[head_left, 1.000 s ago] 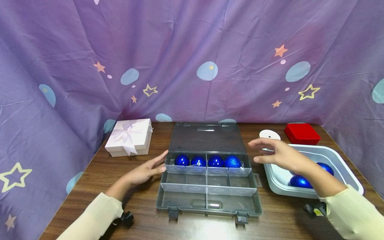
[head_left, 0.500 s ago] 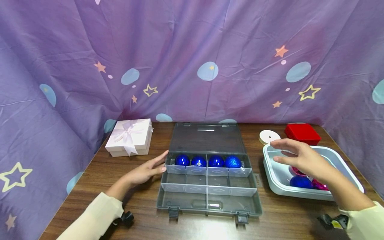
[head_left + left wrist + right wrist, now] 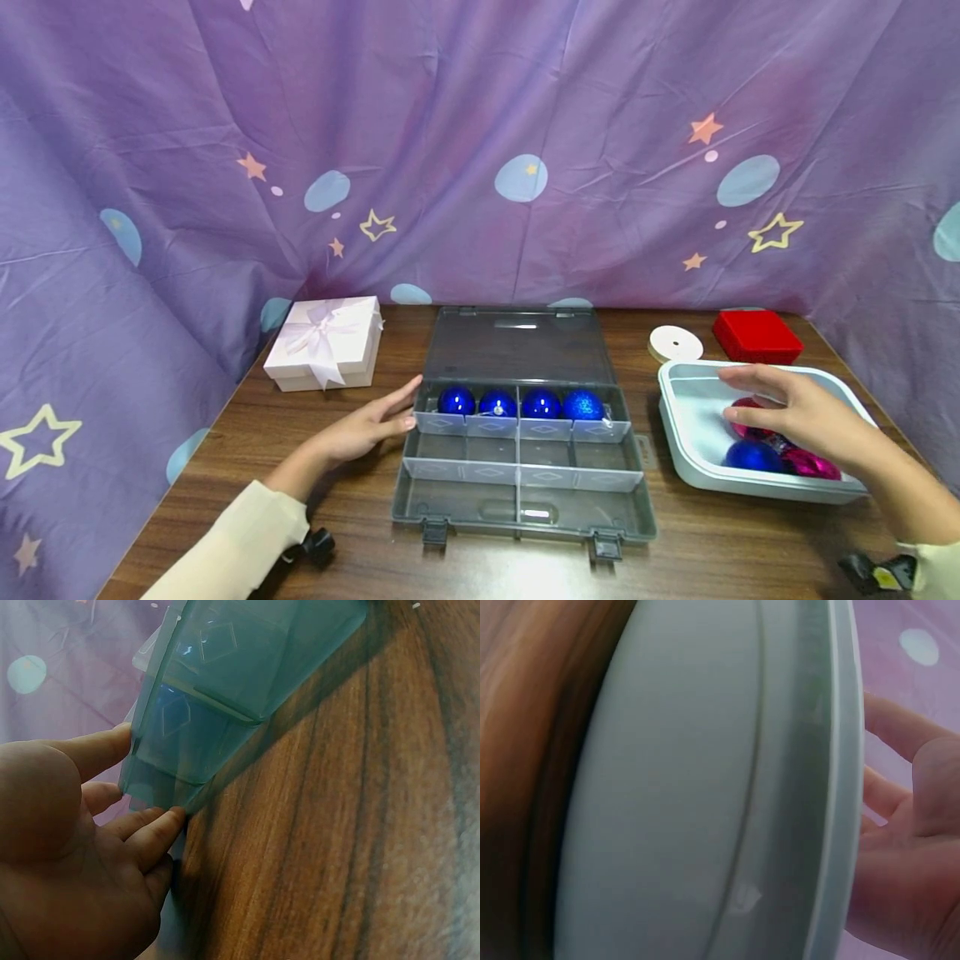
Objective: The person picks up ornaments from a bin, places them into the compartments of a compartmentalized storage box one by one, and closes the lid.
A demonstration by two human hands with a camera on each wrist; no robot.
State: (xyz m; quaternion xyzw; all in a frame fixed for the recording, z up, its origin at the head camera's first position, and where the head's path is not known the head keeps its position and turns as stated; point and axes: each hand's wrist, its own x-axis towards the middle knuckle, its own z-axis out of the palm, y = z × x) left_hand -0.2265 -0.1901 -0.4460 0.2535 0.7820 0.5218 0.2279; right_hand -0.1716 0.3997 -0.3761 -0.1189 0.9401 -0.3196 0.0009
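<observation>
Zero gripped: left hand (image 3: 365,430), extended, touches case (image 3: 454,502); right hand (image 3: 801,415), loosely curved, hovers over tub (image 3: 696,417) near tabletop's (image 3: 750,542) right edge, apparently fetching; next, bauble (image 3: 752,457) pinch.

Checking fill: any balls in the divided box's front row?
No, the four blue balls in the box all sit in its back row.

The left sleeve (image 3: 243,542), lower left of the frame, and right sleeve (image 3: 939,573), lower right corner, are pale cream. Beside them sit a black left device (image 3: 321,546) and black right device (image 3: 862,572) (this one yellow-patched). Left hand (image 3: 356,432) and right hand (image 3: 806,417) are bare.
</observation>
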